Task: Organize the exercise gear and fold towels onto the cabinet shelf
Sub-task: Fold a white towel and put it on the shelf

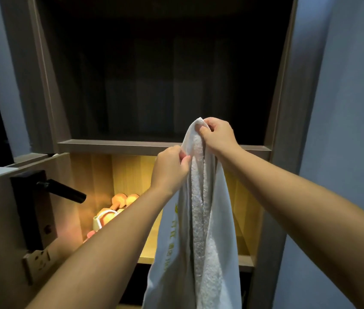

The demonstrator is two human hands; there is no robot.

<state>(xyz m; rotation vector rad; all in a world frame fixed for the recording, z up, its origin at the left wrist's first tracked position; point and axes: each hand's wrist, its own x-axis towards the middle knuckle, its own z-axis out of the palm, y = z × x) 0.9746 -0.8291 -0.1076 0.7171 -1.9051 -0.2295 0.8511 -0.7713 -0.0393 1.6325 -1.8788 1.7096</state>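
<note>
A white towel with yellow print hangs bunched in front of the cabinet. My right hand pinches its top corner, held high. My left hand grips the towel's edge a little lower and to the left. The towel drapes down past the lit shelf and out of view at the bottom. Orange dumbbells and a pale kettlebell-like piece with a white handle lie at the left of that lit shelf, partly hidden behind my left forearm.
Above the lit shelf is a dark upper compartment with a ledge at its front. A door with a black lever handle stands at the left, with a wall socket below it. A blue-grey wall is on the right.
</note>
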